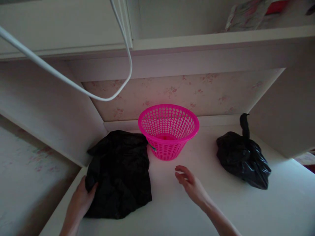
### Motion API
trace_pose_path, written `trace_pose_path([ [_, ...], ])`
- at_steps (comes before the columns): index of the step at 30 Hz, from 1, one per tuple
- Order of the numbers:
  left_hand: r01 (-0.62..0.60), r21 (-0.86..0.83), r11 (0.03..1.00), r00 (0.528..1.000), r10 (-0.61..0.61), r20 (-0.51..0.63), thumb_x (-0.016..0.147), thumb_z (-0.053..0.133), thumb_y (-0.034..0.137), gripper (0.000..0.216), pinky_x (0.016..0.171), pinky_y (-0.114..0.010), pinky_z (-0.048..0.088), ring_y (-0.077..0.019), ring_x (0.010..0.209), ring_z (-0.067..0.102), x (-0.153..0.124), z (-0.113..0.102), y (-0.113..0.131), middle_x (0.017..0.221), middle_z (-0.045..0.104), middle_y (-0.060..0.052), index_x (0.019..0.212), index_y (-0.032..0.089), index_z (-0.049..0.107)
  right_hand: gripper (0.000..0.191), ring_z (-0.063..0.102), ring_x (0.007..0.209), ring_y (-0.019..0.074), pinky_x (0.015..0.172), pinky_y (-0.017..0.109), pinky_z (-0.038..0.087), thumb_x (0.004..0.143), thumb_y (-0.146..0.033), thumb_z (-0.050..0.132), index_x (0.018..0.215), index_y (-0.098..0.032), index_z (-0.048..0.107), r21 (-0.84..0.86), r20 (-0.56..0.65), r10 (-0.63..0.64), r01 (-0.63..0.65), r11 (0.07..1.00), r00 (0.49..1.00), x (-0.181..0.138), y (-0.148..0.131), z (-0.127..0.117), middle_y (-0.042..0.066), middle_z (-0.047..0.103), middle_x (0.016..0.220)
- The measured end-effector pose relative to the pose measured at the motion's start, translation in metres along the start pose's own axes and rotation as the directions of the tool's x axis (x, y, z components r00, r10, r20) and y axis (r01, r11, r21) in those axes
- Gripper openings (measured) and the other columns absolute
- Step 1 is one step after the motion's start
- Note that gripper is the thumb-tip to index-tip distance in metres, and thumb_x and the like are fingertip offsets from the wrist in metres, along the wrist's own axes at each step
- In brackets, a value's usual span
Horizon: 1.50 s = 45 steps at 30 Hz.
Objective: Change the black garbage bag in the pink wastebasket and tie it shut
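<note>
"Black bag [123, 177] is lying near the surface's [169, 209] left edge, the left hand [80, 196] pinching it."
"Right hand [189, 183] is hovering half-curled, empty; one hard tug might be tearing thin plastic."

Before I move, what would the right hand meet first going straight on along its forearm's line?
The right hand would likely meet the basket first, near its base; depth is hard to judge.

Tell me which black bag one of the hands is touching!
The flat, spread-out bag on the left: the left hand grips its edge. The bunched-up bag on the right has no hand on it.
</note>
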State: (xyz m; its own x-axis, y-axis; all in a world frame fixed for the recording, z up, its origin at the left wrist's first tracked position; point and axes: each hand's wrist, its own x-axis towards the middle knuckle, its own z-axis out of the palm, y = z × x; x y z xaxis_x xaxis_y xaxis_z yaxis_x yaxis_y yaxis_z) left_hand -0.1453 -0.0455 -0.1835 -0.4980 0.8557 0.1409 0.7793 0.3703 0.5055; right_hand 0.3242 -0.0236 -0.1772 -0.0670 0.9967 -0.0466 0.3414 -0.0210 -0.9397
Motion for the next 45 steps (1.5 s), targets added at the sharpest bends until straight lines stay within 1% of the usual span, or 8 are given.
trace_pose_path([
  [7,0.357,-0.596,0.719,0.923,-0.174,0.344,0.07,0.076,0.04,0.06,0.115,-0.044,0.044,-0.0319,0.135,0.059,-0.054,0.011,0.042,0.136,0.07,-0.007,0.126,0.027,0.06,0.059,0.071,0.113,0.0276,0.101,0.045,0.056,0.087,-0.027,0.062,0.145,-0.017,0.055,-0.017,0.267,-0.055,0.062,0.998,0.962,0.031,-0.027,0.081,0.014,0.071,0.13],
  [12,0.826,-0.504,0.255,0.537,-0.081,0.84,0.074,0.063,0.076,0.063,0.098,-0.051,0.058,-0.0387,0.118,0.07,-0.099,0.005,0.101,0.105,0.08,-0.014,0.1,0.02,0.077,0.065,0.066,0.125,0.0215,0.113,0.034,0.047,0.073,-0.001,0.054,0.132,-0.023,0.07,0.038,0.459,-0.235,0.246,0.969,0.857,0.02,-0.057,0.09,0.003,0.071,0.134],
  [14,0.853,-0.471,0.225,0.487,-0.023,0.873,0.07,0.061,0.083,0.07,0.094,-0.052,0.059,-0.0407,0.113,0.071,-0.108,0.007,0.119,0.095,0.08,-0.015,0.088,0.018,0.079,0.063,0.069,0.119,0.0187,0.108,0.029,0.05,0.073,0.001,0.051,0.125,-0.027,0.074,0.083,0.558,-0.315,0.326,0.942,0.768,0.01,-0.068,0.089,-0.001,0.075,0.126],
  [17,0.812,-0.532,0.24,0.552,-0.021,0.833,0.064,0.082,0.063,0.049,0.1,-0.046,0.058,-0.0374,0.115,0.071,-0.112,0.014,0.138,0.095,0.08,-0.011,0.083,0.018,0.079,0.052,0.072,0.112,0.0199,0.101,0.029,0.054,0.08,-0.005,0.055,0.124,-0.027,0.074,0.099,0.607,-0.349,0.368,0.925,0.714,-0.004,-0.082,0.084,0.001,0.077,0.121],
  [24,0.71,-0.688,0.151,0.699,-0.274,0.661,0.076,0.082,0.026,0.034,0.12,-0.048,0.04,-0.0304,0.128,0.065,-0.103,0.016,0.139,0.121,0.078,-0.006,0.108,0.019,0.076,0.047,0.073,0.078,0.0162,0.054,0.021,0.053,0.098,-0.033,0.055,0.144,-0.023,0.051,-0.023,0.051,-0.291,0.293,0.956,0.955,-0.01,-0.102,0.022,0.003,0.078,0.098],
  [28,0.594,-0.78,0.196,0.784,-0.359,0.506,0.075,0.084,0.026,0.035,0.119,-0.051,0.042,-0.0331,0.129,0.064,-0.101,-0.007,0.142,0.117,0.079,-0.006,0.109,0.02,0.077,0.056,0.074,0.073,0.0169,0.055,0.025,0.052,0.1,-0.035,0.055,0.153,-0.024,0.041,-0.356,-0.243,-0.444,0.346,0.868,0.863,0.013,-0.11,-0.027,0.003,0.079,0.101],
  [37,0.601,-0.794,0.087,0.783,-0.263,0.564,0.069,0.082,0.022,0.027,0.097,-0.044,0.062,-0.036,0.11,0.074,-0.089,-0.074,0.194,0.094,0.082,-0.008,0.095,0.014,0.08,0.024,0.071,0.061,0.0174,0.061,0.028,0.051,0.103,-0.022,0.054,0.114,-0.013,0.073,-0.786,-0.019,-0.856,0.521,0.332,0.517,0.041,-0.119,-0.069,0.006,0.079,0.08],
  [45,0.431,-0.898,0.093,0.901,0.016,0.434,0.064,0.086,0.025,0.023,0.1,-0.037,0.06,-0.0325,0.117,0.071,-0.078,-0.126,0.272,0.1,0.082,-0.005,0.085,0.018,0.08,0.019,0.066,0.056,0.0144,0.054,0.025,0.049,0.101,-0.022,0.057,0.112,-0.015,0.071,-0.632,0.106,-0.789,0.654,0.416,0.605,-0.012,-0.136,-0.087,0.004,0.072,0.07],
])
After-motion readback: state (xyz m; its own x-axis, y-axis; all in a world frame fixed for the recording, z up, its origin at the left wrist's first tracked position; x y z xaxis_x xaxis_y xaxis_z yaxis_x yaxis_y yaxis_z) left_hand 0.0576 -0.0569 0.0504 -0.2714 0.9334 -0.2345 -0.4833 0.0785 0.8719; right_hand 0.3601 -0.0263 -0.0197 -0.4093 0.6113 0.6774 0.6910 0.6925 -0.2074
